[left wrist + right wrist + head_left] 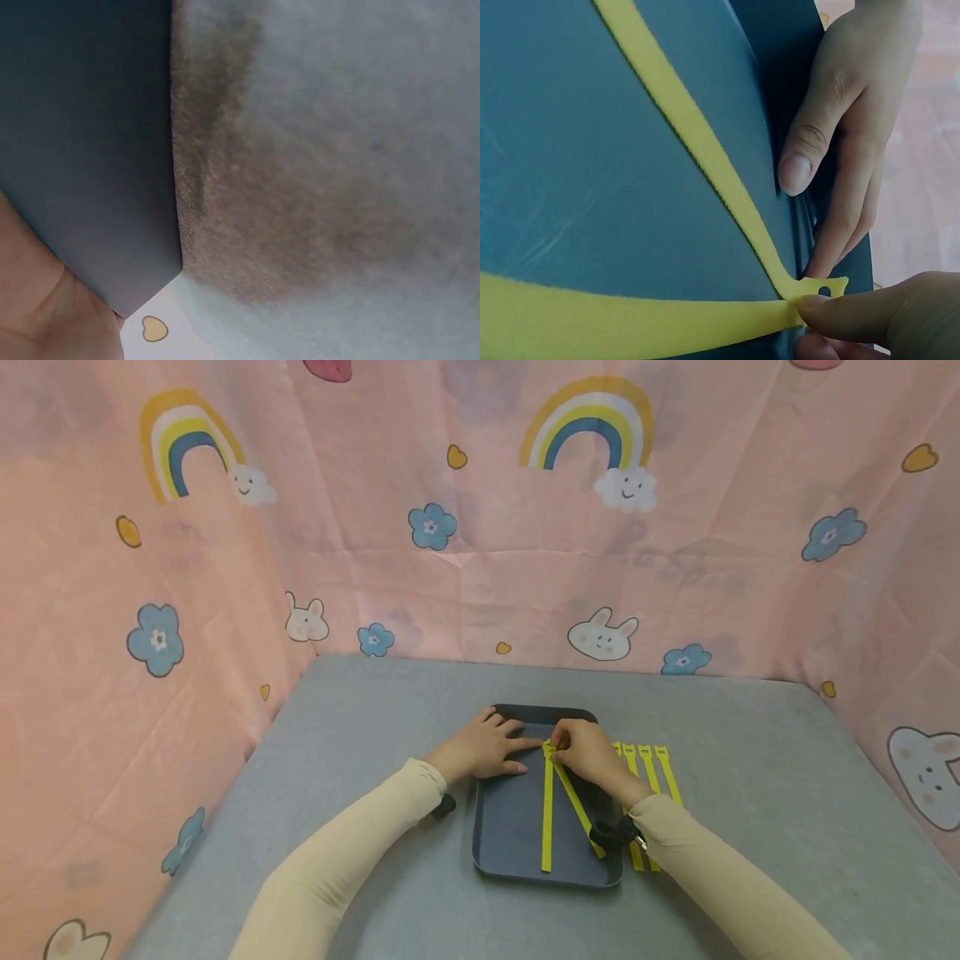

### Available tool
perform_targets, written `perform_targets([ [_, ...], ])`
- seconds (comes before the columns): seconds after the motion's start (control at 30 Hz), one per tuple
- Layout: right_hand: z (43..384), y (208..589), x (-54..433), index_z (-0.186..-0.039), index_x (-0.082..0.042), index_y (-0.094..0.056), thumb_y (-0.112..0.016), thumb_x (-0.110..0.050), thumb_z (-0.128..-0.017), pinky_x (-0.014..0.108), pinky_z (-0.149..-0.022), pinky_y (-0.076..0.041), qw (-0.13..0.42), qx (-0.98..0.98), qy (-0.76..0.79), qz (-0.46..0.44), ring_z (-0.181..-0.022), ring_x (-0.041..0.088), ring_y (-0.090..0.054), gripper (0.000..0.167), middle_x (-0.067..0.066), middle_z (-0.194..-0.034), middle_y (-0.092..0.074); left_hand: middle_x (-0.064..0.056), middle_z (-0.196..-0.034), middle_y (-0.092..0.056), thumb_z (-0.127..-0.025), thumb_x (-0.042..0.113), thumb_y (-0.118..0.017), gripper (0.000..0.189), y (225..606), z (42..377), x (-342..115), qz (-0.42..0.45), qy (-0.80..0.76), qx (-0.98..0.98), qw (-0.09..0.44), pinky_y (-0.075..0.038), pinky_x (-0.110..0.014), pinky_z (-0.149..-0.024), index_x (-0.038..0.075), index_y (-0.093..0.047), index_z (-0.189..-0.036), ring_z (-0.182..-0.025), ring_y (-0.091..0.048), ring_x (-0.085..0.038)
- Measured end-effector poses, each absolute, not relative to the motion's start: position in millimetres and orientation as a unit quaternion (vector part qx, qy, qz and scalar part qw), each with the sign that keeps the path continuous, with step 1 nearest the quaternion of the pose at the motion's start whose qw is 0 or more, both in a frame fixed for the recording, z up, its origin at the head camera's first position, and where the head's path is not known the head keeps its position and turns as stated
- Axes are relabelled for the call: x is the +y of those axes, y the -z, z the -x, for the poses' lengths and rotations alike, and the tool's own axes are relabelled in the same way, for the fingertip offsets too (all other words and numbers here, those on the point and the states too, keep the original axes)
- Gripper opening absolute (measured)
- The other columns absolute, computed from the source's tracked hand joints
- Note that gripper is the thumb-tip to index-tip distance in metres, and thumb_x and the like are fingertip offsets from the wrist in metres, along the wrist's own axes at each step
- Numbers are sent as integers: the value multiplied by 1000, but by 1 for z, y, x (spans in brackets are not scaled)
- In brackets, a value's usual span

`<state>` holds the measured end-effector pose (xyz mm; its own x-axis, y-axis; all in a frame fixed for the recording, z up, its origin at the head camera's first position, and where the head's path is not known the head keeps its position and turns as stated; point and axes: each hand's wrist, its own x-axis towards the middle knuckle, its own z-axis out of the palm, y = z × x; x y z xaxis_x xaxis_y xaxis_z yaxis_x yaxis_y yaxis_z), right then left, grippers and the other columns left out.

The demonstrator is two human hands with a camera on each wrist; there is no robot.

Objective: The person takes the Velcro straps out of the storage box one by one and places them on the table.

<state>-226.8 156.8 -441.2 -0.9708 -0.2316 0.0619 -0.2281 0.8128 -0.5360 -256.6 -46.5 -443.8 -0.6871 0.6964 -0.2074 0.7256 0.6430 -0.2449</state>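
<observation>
A dark grey tray [506, 835] lies under both hands. In it a yellow hook-and-loop cable tie [547, 818] lies lengthwise, its slotted head at the far end. My right hand [588, 752] pinches the end of a second yellow cable tie [576, 803] between thumb and fingers, right at the first one's head; its tail slants toward the tray's near right corner. My left hand [483, 747] is spread over the tray's left rim, index fingertip at the slotted head. In the right wrist view, both ties meet beside the right thumb [847, 315]. The left wrist view shows mostly the tray's outer side [90, 150].
Several more yellow cable ties [668, 774] lie side by side on the grey table [757, 793], right of the tray and partly behind the right forearm. A pink printed cloth [495, 585] hangs at the back and sides. A dark wrist strap [615, 835] sits on the right wrist.
</observation>
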Motion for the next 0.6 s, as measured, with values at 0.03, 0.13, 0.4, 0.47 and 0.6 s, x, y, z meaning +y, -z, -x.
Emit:
perform_targets([
  [0.03,227,441,157,-86,-6,-67,-77,-5,-82,30,-63,-47,4,951,286,118,-68,15,-58,10,7,-80,-67,4,-161,-34,-99,65,-33,59,444,257,-46,-393,156,905,46,-21,-44,-124,48,-23,-154,-143,-40,-21],
  [0.13,227,440,158,-85,-6,-68,-74,-5,-84,29,-63,-48,10,947,302,114,-68,15,-59,7,7,-81,-69,3,-161,-34,-98,66,-34,60,443,257,-46,-393,154,905,45,-21,-44,-124,48,-23,-154,-143,-40,-21],
  [0.4,224,436,161,-86,-4,-68,-71,-4,-85,27,-62,-48,35,926,360,107,-68,14,-61,4,10,-83,-70,3,-160,-35,-96,69,-35,62,444,256,-45,-392,150,907,44,-21,-44,-124,47,-25,-154,-143,-40,-21],
  [0.47,223,436,162,-87,-3,-67,-71,-3,-86,27,-61,-49,41,920,374,111,-67,14,-62,4,10,-81,-70,3,-161,-35,-96,69,-35,63,443,256,-45,-389,150,908,45,-21,-45,-124,47,-25,-154,-144,-40,-21],
  [0.6,220,435,164,-88,-2,-67,-70,-1,-86,28,-60,-51,51,910,395,113,-65,15,-63,3,9,-79,-69,3,-161,-35,-96,69,-35,63,441,255,-45,-387,149,909,49,-20,-45,-125,47,-25,-154,-145,-39,-21],
])
